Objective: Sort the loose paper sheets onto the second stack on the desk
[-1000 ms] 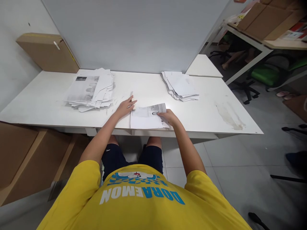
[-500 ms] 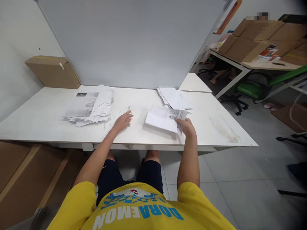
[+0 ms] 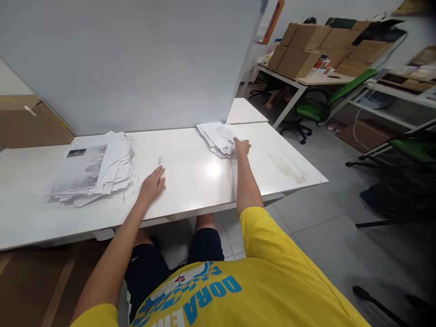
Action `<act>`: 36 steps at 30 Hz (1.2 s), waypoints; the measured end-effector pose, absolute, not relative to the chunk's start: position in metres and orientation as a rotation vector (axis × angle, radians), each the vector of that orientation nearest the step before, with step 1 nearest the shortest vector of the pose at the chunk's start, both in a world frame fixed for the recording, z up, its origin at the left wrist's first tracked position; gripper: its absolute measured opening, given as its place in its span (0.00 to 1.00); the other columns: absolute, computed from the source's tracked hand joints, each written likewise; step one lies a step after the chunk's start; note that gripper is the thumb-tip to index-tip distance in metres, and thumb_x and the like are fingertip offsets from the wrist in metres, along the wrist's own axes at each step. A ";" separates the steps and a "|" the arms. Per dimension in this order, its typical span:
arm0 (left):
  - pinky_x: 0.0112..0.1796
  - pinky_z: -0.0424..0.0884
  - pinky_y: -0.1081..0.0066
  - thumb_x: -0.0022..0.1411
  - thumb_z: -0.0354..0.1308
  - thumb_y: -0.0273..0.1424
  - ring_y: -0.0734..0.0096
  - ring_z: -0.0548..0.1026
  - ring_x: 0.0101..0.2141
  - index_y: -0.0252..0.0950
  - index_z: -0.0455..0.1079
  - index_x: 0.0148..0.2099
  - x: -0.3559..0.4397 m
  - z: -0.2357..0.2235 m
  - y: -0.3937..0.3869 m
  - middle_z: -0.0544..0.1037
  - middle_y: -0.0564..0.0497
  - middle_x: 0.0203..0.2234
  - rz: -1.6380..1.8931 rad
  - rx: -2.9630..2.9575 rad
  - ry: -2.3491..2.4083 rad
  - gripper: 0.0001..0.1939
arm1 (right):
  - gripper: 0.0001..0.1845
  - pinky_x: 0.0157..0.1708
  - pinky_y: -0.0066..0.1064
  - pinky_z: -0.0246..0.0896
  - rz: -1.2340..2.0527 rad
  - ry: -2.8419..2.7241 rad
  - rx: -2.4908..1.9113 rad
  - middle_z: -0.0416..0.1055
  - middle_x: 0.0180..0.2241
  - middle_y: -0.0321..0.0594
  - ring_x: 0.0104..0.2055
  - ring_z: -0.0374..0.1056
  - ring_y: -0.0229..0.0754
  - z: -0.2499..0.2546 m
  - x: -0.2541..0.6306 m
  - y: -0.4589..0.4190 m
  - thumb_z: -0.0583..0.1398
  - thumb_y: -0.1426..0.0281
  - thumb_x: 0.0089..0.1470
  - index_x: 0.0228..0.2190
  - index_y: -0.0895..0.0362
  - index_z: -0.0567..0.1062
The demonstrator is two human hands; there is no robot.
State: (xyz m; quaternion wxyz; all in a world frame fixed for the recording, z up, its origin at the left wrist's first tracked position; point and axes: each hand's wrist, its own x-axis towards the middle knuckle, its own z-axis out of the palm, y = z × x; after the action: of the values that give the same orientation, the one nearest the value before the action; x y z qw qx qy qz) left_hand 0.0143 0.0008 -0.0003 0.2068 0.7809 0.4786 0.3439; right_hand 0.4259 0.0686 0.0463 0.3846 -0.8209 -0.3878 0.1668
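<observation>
"So, what reached my feed?"

"One table point(image 3: 190, 186), two stacks point(image 3: 85, 170) on it. My right hand point(image 3: 242, 146) was at the right stack's point(image 3: 215, 136) edge, my left hand point(image 3: 151, 185) on the table; I couldn't tell either grip."

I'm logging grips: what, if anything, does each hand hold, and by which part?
The right hand is at the right edge of a white printed paper sheet; the left hand partly covers a small pale object. Whether either grips cannot be told.
</observation>
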 end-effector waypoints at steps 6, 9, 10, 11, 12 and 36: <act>0.61 0.60 0.53 0.67 0.46 0.40 0.51 0.66 0.62 0.33 0.67 0.60 0.012 -0.008 0.002 0.68 0.39 0.62 1.030 2.352 1.368 0.25 | 0.34 0.58 0.43 0.56 0.166 -0.711 -2.045 0.56 0.57 0.64 0.60 0.60 0.57 0.013 0.378 0.055 0.57 0.64 0.61 0.62 0.69 0.56; 0.58 0.64 0.53 0.69 0.43 0.37 0.54 0.70 0.58 0.33 0.67 0.59 0.011 -0.010 -0.005 0.73 0.39 0.57 1.128 2.467 1.423 0.23 | 0.28 0.60 0.44 0.53 0.177 -0.892 -1.855 0.60 0.54 0.61 0.59 0.60 0.55 -0.009 0.330 0.040 0.56 0.66 0.59 0.58 0.68 0.63; 0.56 0.65 0.54 0.69 0.43 0.36 0.55 0.72 0.55 0.34 0.68 0.58 0.011 -0.010 -0.007 0.75 0.40 0.55 1.167 2.480 1.445 0.22 | 0.27 0.59 0.43 0.54 0.209 -0.967 -1.800 0.61 0.53 0.60 0.57 0.61 0.53 -0.016 0.314 0.033 0.56 0.66 0.59 0.56 0.67 0.65; 0.55 0.67 0.55 0.69 0.42 0.35 0.56 0.74 0.53 0.34 0.70 0.56 0.009 -0.009 -0.010 0.78 0.41 0.52 1.219 2.476 1.474 0.21 | 0.25 0.58 0.43 0.56 0.260 -1.039 -1.753 0.62 0.52 0.58 0.55 0.63 0.52 -0.022 0.301 0.027 0.55 0.65 0.59 0.55 0.65 0.66; 0.55 0.67 0.55 0.69 0.42 0.34 0.57 0.74 0.52 0.35 0.71 0.55 0.007 -0.007 -0.012 0.79 0.42 0.49 1.283 2.460 1.516 0.20 | 0.24 0.56 0.43 0.58 0.306 -1.104 -1.709 0.63 0.51 0.56 0.53 0.64 0.50 -0.028 0.290 0.021 0.55 0.64 0.60 0.54 0.64 0.68; 0.61 0.55 0.43 0.64 0.48 0.37 0.37 0.57 0.65 0.16 0.57 0.66 -0.152 0.013 -0.040 0.59 0.26 0.65 0.943 2.212 2.345 0.35 | 0.14 0.44 0.37 0.64 0.521 -1.469 -1.434 0.72 0.40 0.45 0.41 0.67 0.44 -0.023 0.220 -0.032 0.52 0.64 0.59 0.38 0.55 0.76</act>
State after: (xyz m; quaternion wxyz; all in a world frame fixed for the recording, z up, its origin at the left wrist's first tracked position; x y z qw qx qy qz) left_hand -0.1517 -0.0404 0.0126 -0.1086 0.6546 0.6941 0.2792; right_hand 0.2202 -0.0325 -0.0232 0.4897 -0.5902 -0.6049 0.2145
